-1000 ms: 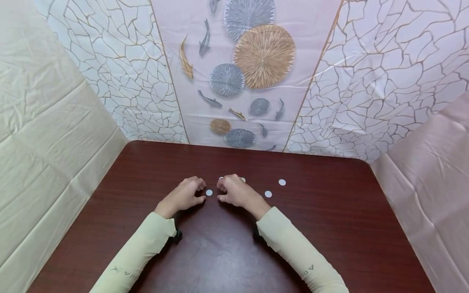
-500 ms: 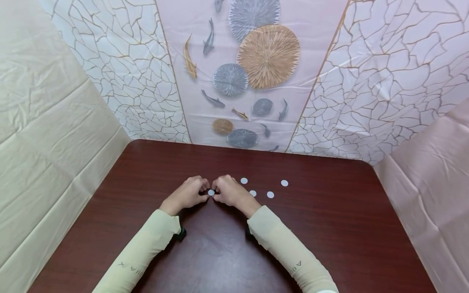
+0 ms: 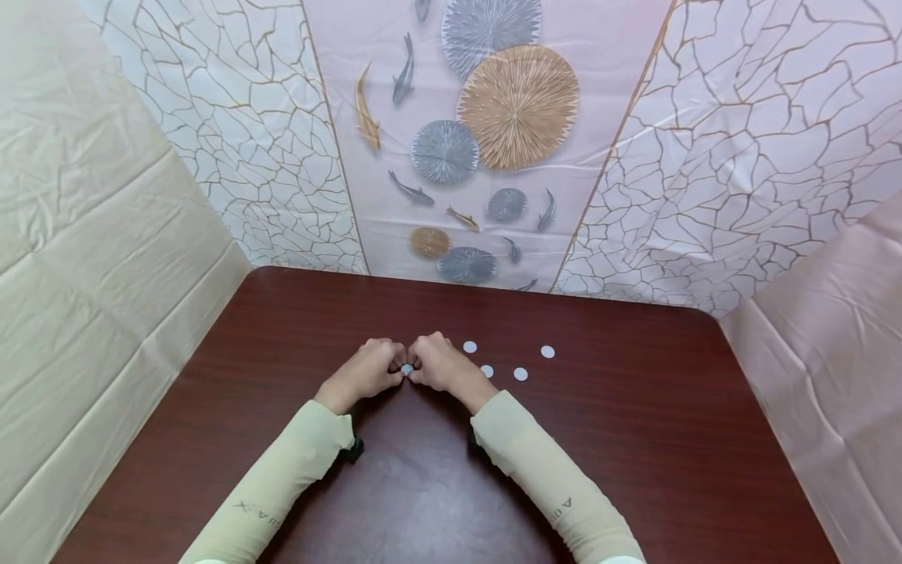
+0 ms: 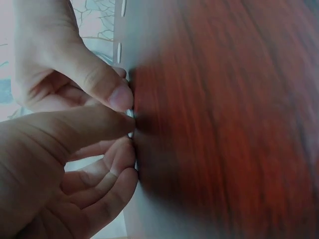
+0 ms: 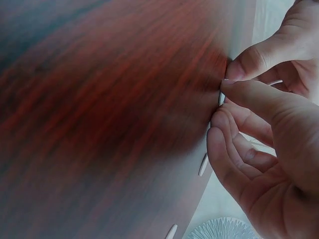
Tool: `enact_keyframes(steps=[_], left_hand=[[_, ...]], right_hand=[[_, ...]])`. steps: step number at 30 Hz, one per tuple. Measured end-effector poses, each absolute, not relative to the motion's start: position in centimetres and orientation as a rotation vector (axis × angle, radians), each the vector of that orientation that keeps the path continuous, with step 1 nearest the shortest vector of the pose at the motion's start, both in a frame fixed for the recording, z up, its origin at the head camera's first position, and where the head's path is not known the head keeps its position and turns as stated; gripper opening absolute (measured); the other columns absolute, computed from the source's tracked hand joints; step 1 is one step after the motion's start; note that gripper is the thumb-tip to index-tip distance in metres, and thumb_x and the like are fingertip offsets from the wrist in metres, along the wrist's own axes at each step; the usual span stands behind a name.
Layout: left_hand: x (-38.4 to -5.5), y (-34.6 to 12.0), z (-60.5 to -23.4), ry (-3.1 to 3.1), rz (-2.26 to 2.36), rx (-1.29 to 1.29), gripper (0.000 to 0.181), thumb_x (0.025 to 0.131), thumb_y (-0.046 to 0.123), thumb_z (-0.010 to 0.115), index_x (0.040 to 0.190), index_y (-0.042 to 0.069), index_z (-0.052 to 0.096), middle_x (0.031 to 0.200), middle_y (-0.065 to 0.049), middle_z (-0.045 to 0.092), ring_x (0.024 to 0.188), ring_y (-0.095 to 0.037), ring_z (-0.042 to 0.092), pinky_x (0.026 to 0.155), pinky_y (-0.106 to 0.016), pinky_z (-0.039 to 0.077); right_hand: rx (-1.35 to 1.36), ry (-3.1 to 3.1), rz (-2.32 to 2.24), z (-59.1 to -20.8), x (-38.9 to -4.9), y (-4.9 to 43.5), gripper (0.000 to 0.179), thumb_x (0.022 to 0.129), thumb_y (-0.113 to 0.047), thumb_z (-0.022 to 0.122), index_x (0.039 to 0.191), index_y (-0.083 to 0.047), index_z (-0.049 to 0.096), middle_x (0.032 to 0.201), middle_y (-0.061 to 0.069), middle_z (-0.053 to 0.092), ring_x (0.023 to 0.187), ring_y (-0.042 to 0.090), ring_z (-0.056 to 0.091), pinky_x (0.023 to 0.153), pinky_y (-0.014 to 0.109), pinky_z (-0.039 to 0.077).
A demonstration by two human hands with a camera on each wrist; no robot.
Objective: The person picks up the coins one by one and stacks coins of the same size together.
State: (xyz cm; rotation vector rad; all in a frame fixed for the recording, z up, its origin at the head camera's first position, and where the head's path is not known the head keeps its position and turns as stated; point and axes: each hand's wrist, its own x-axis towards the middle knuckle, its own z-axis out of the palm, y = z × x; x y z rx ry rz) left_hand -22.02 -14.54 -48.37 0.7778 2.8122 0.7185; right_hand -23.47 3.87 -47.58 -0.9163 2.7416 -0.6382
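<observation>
Between my two hands a thin white round disc point(image 3: 406, 369) lies at table level, partly covered by fingers. From the left, my left hand point(image 3: 366, 370) curls its thumb and fingers at the disc's edge. My right hand point(image 3: 444, 365) does the same from the right, so the fingertips of both hands meet around it. In the left wrist view the disc point(image 4: 131, 130) appears as a thin pale sliver by the thumb tips. The right wrist view also shows the disc point(image 5: 222, 98) edge-on, between thumb and fingers close to the wood.
Several more white discs lie right of my right hand: a far one point(image 3: 470, 346), a near one point(image 3: 487, 371), another beside it point(image 3: 521, 374) and one farther right point(image 3: 547, 352). The dark wooden table point(image 3: 634, 439) ends at a patterned cloth backdrop point(image 3: 282, 157).
My right hand has moved left, uncovering discs on its right. Both hands have closed in on the disc between them, and their fingertips now meet around it.
</observation>
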Motion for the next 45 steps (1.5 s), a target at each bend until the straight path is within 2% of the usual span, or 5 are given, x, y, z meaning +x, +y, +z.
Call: enact_keyframes(steps=[11, 18, 26, 33, 45], left_hand=[[-21.9, -14.1, -48.2, 2.81, 0.696, 0.765, 0.01, 0.088, 0.002, 0.077, 0.096, 0.006, 0.072, 0.092, -0.005, 0.075, 0.088, -0.016, 0.071, 0.077, -0.032, 0.058], [-22.0, -14.2, -47.9, 2.811, 0.699, 0.759, 0.009, 0.087, 0.003, 0.078, 0.093, 0.006, 0.072, 0.091, -0.005, 0.076, 0.086, -0.016, 0.071, 0.077, -0.032, 0.058], [-21.5, -14.4, -48.0, 2.78, 0.684, 0.773, 0.007, 0.088, 0.004, 0.076, 0.09, 0.008, 0.07, 0.084, -0.003, 0.067, 0.075, -0.011, 0.057, 0.069, -0.026, 0.049], [-20.6, -14.4, -48.3, 2.807, 0.703, 0.841, 0.009, 0.084, 0.004, 0.076, 0.089, 0.008, 0.069, 0.084, -0.004, 0.068, 0.077, -0.012, 0.061, 0.07, -0.027, 0.051], [-18.3, -14.3, -48.8, 2.796, 0.701, 0.896, 0.008, 0.087, 0.005, 0.077, 0.09, 0.007, 0.07, 0.085, -0.004, 0.066, 0.078, -0.012, 0.059, 0.069, -0.026, 0.05]], right_hand=[[-0.852, 2.718, -0.684, -47.4, -23.4, 3.6, 0.011, 0.087, -0.003, 0.081, 0.08, -0.012, 0.08, 0.079, -0.001, 0.075, 0.068, 0.007, 0.06, 0.065, 0.023, 0.049], [-0.838, 2.721, -0.676, -47.4, -23.3, 3.2, 0.014, 0.085, -0.004, 0.08, 0.074, -0.012, 0.076, 0.068, -0.004, 0.067, 0.061, 0.007, 0.051, 0.06, 0.022, 0.043], [-0.841, 2.711, -0.656, -47.6, -23.0, 3.5, 0.013, 0.084, -0.006, 0.08, 0.075, -0.013, 0.074, 0.07, -0.006, 0.066, 0.064, 0.008, 0.054, 0.064, 0.024, 0.045], [-0.924, 2.719, -0.621, -47.6, -22.1, 3.9, 0.006, 0.081, -0.007, 0.079, 0.081, -0.013, 0.078, 0.08, -0.002, 0.075, 0.079, 0.011, 0.065, 0.074, 0.028, 0.053], [-0.971, 2.72, -0.604, -47.6, -19.5, 4.5, 0.007, 0.083, -0.007, 0.08, 0.085, -0.013, 0.077, 0.083, -0.002, 0.077, 0.072, 0.004, 0.065, 0.067, 0.021, 0.052]])
